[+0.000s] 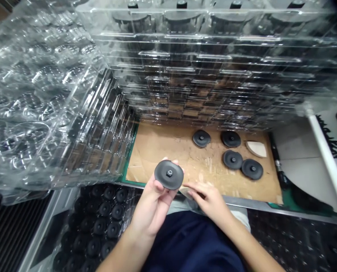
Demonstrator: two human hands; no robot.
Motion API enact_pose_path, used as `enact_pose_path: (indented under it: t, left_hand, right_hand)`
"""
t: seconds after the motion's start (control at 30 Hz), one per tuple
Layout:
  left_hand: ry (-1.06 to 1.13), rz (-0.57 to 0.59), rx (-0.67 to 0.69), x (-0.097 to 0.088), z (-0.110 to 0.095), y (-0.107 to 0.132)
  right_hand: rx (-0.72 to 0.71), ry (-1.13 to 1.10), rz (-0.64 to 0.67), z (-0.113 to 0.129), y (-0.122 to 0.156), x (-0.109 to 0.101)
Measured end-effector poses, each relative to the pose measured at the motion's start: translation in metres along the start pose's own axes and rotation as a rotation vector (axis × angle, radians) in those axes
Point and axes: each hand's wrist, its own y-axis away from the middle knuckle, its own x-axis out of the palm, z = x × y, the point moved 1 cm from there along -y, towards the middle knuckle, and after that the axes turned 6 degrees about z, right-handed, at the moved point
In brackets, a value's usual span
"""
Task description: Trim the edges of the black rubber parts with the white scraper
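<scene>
My left hand (152, 204) holds a round black rubber disc (168, 174) with a small nut at its centre, gripped by its edge with thumb and fingers above the front of the table. My right hand (209, 198) sits just right of it at the table edge, fingers curled around a pale flat piece (186, 192) that is mostly hidden. Several more black discs (233, 159) lie on the brown cardboard sheet (162, 147) further back right.
Tall stacks of clear plastic trays (213, 75) fill the back, and more lean at the left (43, 105). A white wedge-shaped piece (257, 149) lies by the discs. A tray of black discs (100, 223) sits low at the left. White tube (325, 155) at right.
</scene>
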Motion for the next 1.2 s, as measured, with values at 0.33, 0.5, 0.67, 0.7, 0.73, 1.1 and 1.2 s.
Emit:
enact_pose_path:
  t: [0.33, 0.5, 0.67, 0.7, 0.73, 1.1, 1.2]
  left_hand:
    - [-0.037, 0.021, -0.083, 0.008, 0.004, 0.002]
    - [-0.103, -0.019, -0.092, 0.009, 0.003, 0.003]
    - [-0.098, 0.093, -0.099, 0.010, 0.002, 0.004]
    - [-0.100, 0.085, -0.092, 0.010, 0.001, 0.005]
    - [-0.109, 0.074, -0.091, 0.009, 0.001, 0.005]
    - [-0.085, 0.125, -0.122, 0.014, 0.001, 0.007]
    - [-0.078, 0.092, -0.099, 0.018, 0.002, 0.006]
  right_hand:
    - [-0.314, -0.105, -0.251, 0.108, -0.013, -0.046]
    - [-0.290, -0.068, 0.008, 0.114, -0.016, -0.043]
    - [-0.400, -0.065, -0.186, 0.112, -0.010, -0.043]
    - [-0.404, -0.085, -0.127, 0.112, -0.008, -0.043]
    - [-0.392, -0.098, -0.073, 0.112, -0.006, -0.044]
    - [-0.371, 0.005, -0.059, 0.098, 0.009, -0.054]
    - [-0.267, 0.119, -0.178, 0.091, 0.018, -0.061]
